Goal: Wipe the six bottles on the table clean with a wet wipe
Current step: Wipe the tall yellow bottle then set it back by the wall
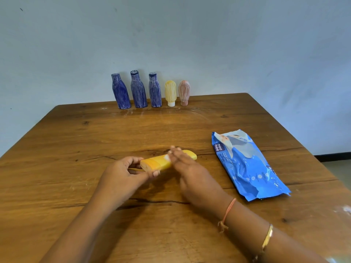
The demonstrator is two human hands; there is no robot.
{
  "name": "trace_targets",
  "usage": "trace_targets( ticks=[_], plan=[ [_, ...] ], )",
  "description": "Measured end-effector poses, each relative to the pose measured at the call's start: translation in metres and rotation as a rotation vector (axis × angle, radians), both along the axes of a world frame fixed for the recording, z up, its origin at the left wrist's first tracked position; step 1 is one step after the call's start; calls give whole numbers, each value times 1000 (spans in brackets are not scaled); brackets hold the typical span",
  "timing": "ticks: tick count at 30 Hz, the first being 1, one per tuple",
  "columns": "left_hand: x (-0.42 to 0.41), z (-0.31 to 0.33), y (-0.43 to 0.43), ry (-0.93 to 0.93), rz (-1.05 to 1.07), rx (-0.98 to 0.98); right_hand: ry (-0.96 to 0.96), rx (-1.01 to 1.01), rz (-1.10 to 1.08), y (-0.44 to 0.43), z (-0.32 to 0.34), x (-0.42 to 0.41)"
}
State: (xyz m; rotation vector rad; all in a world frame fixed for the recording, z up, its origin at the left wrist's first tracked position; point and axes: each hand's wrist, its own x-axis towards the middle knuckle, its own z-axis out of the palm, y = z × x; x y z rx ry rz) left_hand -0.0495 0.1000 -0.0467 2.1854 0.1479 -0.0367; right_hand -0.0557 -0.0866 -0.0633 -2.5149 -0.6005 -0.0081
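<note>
A yellow-orange bottle [159, 162] lies sideways over the middle of the wooden table [76, 141]. My left hand [123, 174] pinches its capped end between thumb and fingers. My right hand [187, 168] lies over the bottle's middle, fingers blurred, with a bit of white wet wipe [167, 157] showing under the fingertips. At the far edge stand three blue scribbled bottles [121, 92] [138, 90] [155, 91], a pale yellow tube [170, 93] and a pink tube [184, 92], both cap down.
A blue wet-wipe pack [247, 164] lies flat on the table to the right of my hands. A plain light wall rises behind the bottles. The table's right edge runs past the pack, with floor beyond.
</note>
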Motion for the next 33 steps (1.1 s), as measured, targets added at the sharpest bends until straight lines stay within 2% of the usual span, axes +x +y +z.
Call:
trace_targets(
  ticks=[2,4,7,10,13,16,23,33],
  plan=[
    [-1,1,2,8,-6,-22,51,-19,-126,-15,-2,13],
    [-1,4,1,9,-17,-39,80,-28,-160,-21,1,20],
    [0,6,-3,19,-31,-68,18,-36,-37,-7,11,12],
    [0,4,-7,61,-29,-212,-40,-21,123,9,18,1],
    [-3,5,-5,89,-36,-293,-34,-43,98,0,15,10],
    [-4,6,-1,96,-22,-289,6,-73,43,-14,10,20],
    [3,8,-4,52,22,-244,41,-74,122,-20,14,35],
    [5,4,8,8,-65,-110,53,-65,180,-21,11,42]
  ],
)
